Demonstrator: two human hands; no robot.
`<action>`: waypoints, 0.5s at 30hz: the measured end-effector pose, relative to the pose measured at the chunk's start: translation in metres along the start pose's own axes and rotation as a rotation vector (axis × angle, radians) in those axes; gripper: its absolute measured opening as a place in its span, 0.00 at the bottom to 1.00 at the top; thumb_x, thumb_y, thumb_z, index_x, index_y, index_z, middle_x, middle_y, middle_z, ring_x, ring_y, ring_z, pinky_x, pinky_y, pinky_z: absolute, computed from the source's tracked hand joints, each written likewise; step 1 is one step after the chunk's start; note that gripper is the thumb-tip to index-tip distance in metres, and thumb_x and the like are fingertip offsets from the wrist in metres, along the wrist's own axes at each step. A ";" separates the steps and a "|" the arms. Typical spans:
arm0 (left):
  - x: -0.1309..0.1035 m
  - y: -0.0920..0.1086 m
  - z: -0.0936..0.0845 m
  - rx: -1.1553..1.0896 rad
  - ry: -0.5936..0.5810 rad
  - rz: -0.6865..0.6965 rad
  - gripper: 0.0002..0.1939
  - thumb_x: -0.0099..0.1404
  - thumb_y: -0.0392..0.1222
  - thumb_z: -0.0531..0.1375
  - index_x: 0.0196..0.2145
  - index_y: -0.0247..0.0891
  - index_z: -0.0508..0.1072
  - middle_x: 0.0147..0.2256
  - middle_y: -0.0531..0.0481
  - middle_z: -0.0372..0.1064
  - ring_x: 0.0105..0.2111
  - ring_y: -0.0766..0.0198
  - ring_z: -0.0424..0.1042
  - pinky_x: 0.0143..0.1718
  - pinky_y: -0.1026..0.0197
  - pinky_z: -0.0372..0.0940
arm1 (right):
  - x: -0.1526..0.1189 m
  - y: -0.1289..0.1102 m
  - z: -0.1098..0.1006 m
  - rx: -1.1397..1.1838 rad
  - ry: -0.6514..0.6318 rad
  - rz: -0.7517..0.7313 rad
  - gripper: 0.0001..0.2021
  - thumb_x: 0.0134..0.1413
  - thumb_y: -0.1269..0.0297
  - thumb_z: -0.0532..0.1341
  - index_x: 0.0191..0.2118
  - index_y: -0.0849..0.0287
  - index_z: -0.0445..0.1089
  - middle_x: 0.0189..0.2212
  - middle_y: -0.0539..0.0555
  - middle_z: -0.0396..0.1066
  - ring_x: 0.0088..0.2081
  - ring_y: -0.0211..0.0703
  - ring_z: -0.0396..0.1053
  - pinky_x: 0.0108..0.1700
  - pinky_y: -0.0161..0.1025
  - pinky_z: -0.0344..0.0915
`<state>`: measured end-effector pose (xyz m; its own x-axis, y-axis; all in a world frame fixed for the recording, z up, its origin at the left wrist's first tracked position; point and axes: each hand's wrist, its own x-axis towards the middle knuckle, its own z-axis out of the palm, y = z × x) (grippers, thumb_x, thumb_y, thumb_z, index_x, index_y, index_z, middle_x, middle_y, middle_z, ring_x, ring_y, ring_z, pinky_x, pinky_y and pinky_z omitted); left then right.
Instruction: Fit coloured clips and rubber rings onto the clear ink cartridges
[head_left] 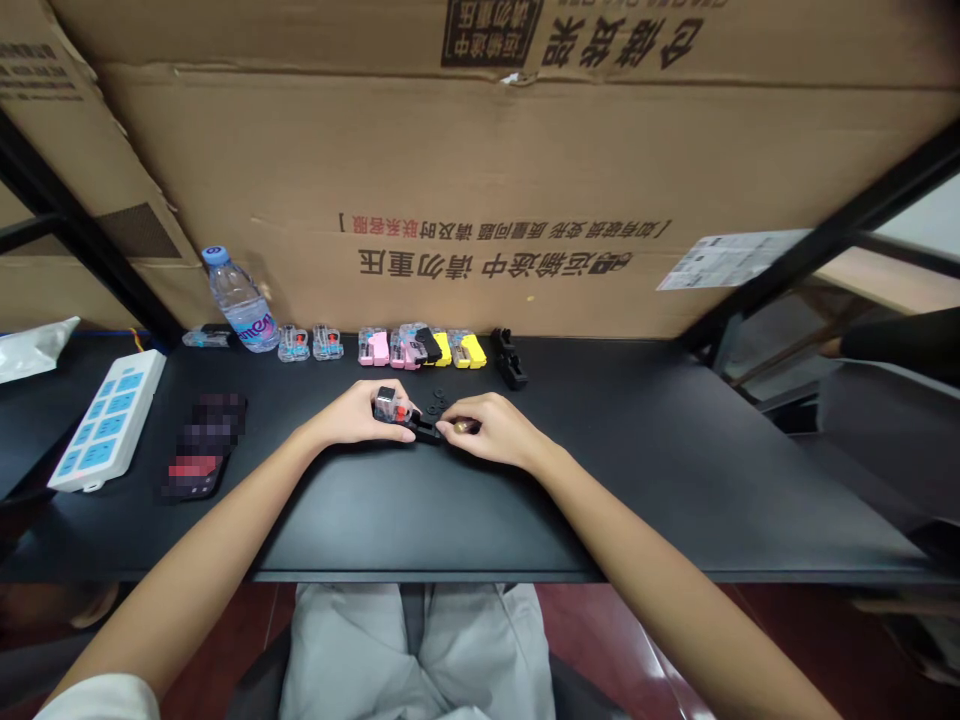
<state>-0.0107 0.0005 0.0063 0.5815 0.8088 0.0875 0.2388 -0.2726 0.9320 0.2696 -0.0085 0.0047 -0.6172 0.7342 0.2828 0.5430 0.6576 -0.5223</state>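
Lying beside the right hand (491,428) are small black rings (436,408).

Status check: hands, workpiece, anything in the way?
Left hand gripping clear-and-black plastic assembly. Right hand at its black end, brass-coloured piece in grip. Loose black rings lying close beyond; nothing seen blocking either hand.

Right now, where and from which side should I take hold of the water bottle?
Probably the water bottle's mid-body, above the label, from the front: it appears upright and capped, cardboard rises behind it, and small plastic pieces lie either side of its base. The left hand is nearer, but holds a clear-and-black part.
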 end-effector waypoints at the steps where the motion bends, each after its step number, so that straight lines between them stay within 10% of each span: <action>1: 0.000 0.000 0.000 0.003 0.000 -0.006 0.22 0.55 0.50 0.78 0.38 0.37 0.74 0.45 0.43 0.84 0.42 0.56 0.82 0.48 0.55 0.73 | 0.000 0.002 -0.002 0.024 0.018 -0.013 0.10 0.65 0.63 0.63 0.36 0.57 0.83 0.29 0.55 0.80 0.27 0.41 0.72 0.34 0.37 0.63; 9: 0.001 0.002 0.002 0.019 -0.007 0.008 0.21 0.57 0.50 0.77 0.38 0.37 0.75 0.42 0.44 0.84 0.41 0.57 0.82 0.47 0.56 0.73 | -0.002 0.021 -0.011 0.089 -0.023 -0.026 0.10 0.61 0.68 0.63 0.35 0.57 0.84 0.29 0.54 0.82 0.28 0.42 0.74 0.35 0.38 0.66; 15: 0.001 0.003 0.005 0.095 0.022 0.017 0.22 0.56 0.53 0.77 0.41 0.38 0.77 0.41 0.46 0.82 0.40 0.56 0.81 0.47 0.56 0.73 | 0.002 0.010 -0.009 0.204 0.203 0.110 0.13 0.67 0.59 0.62 0.41 0.57 0.84 0.28 0.54 0.80 0.29 0.44 0.75 0.37 0.39 0.69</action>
<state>-0.0051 -0.0021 0.0073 0.5695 0.8144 0.1117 0.3026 -0.3340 0.8927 0.2792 0.0013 0.0069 -0.4234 0.8315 0.3595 0.4618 0.5395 -0.7040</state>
